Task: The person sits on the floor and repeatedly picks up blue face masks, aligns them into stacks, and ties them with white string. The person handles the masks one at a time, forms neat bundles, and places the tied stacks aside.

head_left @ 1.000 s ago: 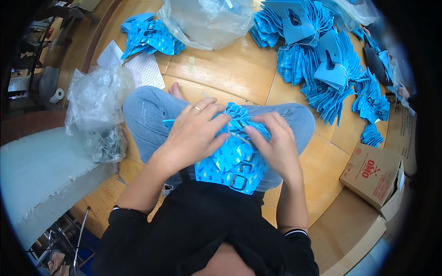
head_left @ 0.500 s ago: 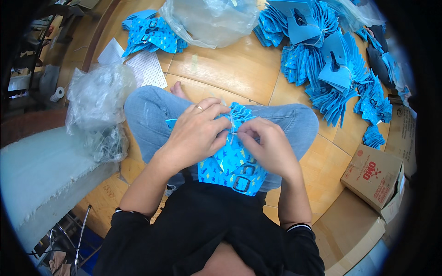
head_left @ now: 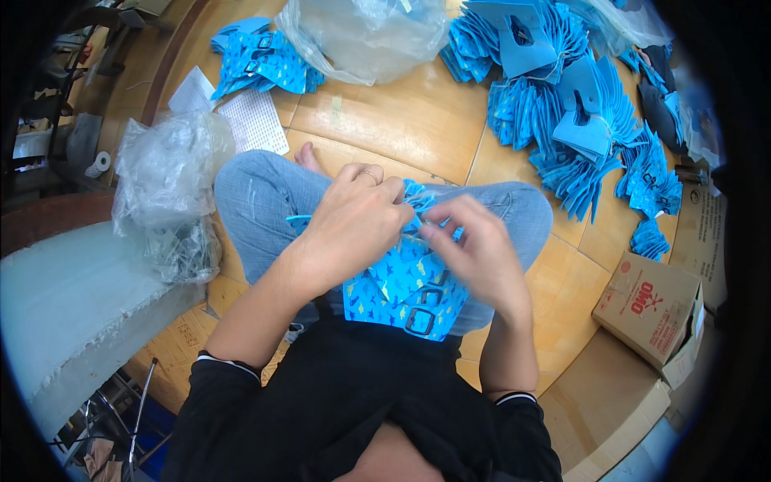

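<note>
A bundle of blue printed pieces [head_left: 393,285] with small animal figures and black-edged cut-outs lies across my lap. Its far end is gathered together, with a thin pale string partly showing near my fingers. My left hand [head_left: 353,217] is closed around the left side of this gathered end, its fingers curled and a ring on one of them. On the other side, my right hand [head_left: 478,249] is bent close to the string, thumb and forefinger toward the bundle. Those fingertips are smeared by motion, so whether they grip the string cannot be seen.
Several tied blue bundles [head_left: 590,120] lie at the far right, and a smaller blue stack [head_left: 269,64] at the far left beside a printed sheet [head_left: 255,120]. Clear plastic bags [head_left: 173,173] sit left; another bag [head_left: 365,36] lies ahead. Cardboard boxes [head_left: 642,301] stand right.
My right hand has lifted and moved slightly right, its fingers spreading from their earlier pinch at the string. My left hand has rolled a little over the gathered end, keeping hold.
</note>
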Demonstrator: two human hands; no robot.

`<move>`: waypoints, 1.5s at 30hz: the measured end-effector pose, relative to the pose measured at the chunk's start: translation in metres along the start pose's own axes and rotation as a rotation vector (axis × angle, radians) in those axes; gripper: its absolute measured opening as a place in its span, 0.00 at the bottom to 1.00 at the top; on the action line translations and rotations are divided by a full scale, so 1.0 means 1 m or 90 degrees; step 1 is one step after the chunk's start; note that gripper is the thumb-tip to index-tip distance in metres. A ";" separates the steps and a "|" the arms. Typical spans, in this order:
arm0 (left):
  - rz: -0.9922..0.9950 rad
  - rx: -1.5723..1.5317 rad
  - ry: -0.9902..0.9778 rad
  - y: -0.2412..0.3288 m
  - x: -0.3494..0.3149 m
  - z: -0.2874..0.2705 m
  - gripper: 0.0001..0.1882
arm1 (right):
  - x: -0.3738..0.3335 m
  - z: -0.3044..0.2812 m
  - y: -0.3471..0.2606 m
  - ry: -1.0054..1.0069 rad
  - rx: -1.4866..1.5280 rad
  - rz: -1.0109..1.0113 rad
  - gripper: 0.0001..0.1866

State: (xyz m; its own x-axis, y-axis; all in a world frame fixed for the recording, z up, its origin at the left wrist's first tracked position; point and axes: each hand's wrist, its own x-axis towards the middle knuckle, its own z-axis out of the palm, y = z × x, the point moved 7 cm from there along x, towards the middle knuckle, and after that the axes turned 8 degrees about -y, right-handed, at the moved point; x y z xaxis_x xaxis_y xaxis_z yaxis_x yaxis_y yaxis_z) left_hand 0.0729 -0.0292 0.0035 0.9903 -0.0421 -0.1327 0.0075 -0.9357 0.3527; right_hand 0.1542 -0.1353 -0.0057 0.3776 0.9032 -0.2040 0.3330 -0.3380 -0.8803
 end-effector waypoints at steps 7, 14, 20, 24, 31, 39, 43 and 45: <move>0.010 -0.026 0.042 -0.002 -0.001 0.002 0.02 | -0.001 0.023 -0.001 -0.065 -0.161 0.006 0.08; 0.008 -0.038 0.102 0.003 -0.009 -0.005 0.05 | 0.005 0.018 0.002 -0.058 -0.108 -0.038 0.05; -0.033 -0.085 0.054 0.006 -0.008 0.001 0.06 | 0.001 0.015 0.001 0.051 -0.107 -0.089 0.05; -0.051 -0.195 -0.006 -0.006 -0.003 0.007 0.06 | 0.002 0.011 0.006 0.082 -0.093 -0.073 0.04; -0.104 -0.147 0.073 0.002 -0.007 0.009 0.03 | -0.003 0.007 0.006 0.038 -0.138 -0.035 0.06; -0.112 -0.124 0.151 0.006 -0.013 0.011 0.02 | -0.009 -0.002 -0.031 0.094 -0.346 -0.233 0.13; -0.106 -0.120 0.198 0.009 -0.019 0.008 0.04 | 0.003 0.014 -0.019 -0.001 -0.250 -0.209 0.13; -0.114 -0.123 0.198 0.009 -0.020 0.010 0.05 | 0.006 0.016 -0.011 -0.054 -0.197 -0.200 0.11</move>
State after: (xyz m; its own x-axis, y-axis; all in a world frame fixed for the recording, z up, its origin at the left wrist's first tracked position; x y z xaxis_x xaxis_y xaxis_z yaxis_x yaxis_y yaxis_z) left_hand 0.0520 -0.0398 0.0002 0.9656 0.2508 0.0689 0.1796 -0.8346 0.5208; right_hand 0.1390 -0.1221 -0.0039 0.1493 0.9888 0.0071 0.6677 -0.0955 -0.7383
